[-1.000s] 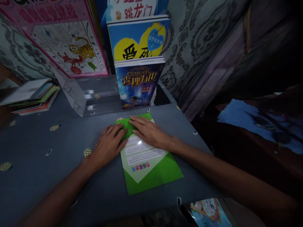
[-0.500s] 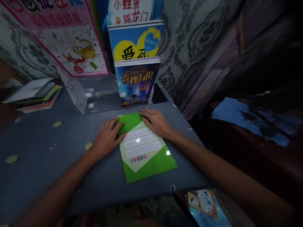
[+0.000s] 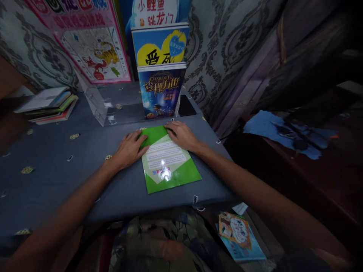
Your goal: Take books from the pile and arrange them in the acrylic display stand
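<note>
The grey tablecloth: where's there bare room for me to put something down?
The widest bare tablecloth lies left, between the stacked books, clear stand and left forearm. A thin strip runs between the green book and the tablecloth's near edge. It's crowded at the green book's far end: left hand, right hand and upright dark-blue book sit close.

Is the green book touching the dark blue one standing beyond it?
Apart. The head view shows a strip of grey tablecloth between the far edge of the green book and the foot of the dark blue one.
</note>
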Demonstrator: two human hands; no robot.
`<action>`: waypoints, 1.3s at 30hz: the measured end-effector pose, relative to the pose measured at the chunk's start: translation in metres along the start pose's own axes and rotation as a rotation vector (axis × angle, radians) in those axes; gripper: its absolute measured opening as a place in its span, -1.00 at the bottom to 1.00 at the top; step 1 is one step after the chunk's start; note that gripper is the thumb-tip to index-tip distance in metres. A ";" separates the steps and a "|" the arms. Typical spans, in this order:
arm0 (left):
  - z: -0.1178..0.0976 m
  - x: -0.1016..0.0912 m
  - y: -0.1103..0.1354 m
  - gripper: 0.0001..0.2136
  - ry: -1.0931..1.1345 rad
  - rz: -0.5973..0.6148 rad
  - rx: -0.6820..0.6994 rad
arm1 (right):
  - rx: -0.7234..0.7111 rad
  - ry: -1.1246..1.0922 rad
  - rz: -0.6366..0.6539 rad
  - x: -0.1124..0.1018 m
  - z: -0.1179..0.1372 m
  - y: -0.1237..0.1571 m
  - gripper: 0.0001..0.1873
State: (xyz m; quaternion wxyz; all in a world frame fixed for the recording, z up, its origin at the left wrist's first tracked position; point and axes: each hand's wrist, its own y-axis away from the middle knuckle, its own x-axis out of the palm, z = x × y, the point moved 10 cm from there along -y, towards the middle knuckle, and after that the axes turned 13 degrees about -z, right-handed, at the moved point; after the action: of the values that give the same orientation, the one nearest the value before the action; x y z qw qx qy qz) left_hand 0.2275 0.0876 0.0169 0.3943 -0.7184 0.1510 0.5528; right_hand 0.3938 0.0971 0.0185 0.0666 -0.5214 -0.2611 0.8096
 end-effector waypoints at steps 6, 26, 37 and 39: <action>-0.010 -0.003 0.010 -0.58 0.003 0.039 0.012 | 0.011 0.069 0.003 -0.007 0.016 0.015 -0.61; -0.094 -0.041 0.133 -0.02 0.224 0.162 0.337 | -0.062 -0.256 0.081 -0.062 0.044 0.137 -0.52; -0.086 -0.061 0.111 -0.48 0.355 -0.117 0.256 | -0.069 -0.337 0.307 -0.087 0.051 0.182 -0.44; -0.080 -0.076 0.098 -0.58 0.510 -0.216 0.191 | -0.057 -0.396 0.244 -0.087 0.052 0.171 -0.51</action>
State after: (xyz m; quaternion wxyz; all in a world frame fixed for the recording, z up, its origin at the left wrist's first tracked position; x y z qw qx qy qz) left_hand 0.1912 -0.0504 0.0534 0.4662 -0.8056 0.2193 0.2925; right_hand 0.4151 -0.1002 0.0211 -0.0991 -0.3818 -0.2268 0.8905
